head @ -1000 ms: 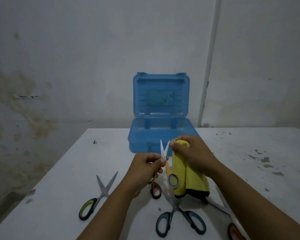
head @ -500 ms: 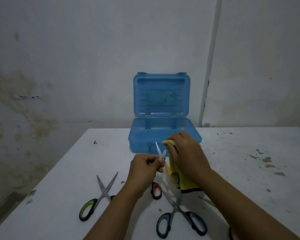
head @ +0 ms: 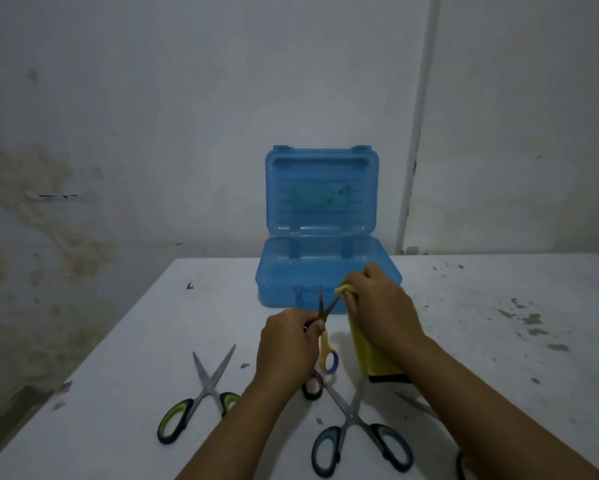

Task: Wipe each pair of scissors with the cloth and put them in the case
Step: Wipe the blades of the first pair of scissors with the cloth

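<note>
My left hand [head: 289, 344] grips small yellow-handled scissors [head: 327, 355] near the pivot, blades spread and pointing up in front of the case. My right hand [head: 377, 306] pinches a yellow cloth [head: 370, 358] around the tip of the right blade; the cloth hangs down under the hand. The blue case [head: 320, 271] stands open on the white table [head: 499, 341] just behind my hands. On the table lie green-handled scissors [head: 201, 396] at the left, blue-handled scissors [head: 357, 431] in front, and a red handle loop [head: 312, 388] under my left wrist.
A further pair's blade [head: 414, 403] shows by my right forearm, its handle hidden at the frame's bottom edge. Dark stains [head: 526, 318] mark the table's right side. The wall rises behind the case, with a white pipe [head: 417, 133] at right.
My right hand slid the cloth up along the right blade to its tip, and the blades opened wider. My left hand stayed on the scissors at about the same spot.
</note>
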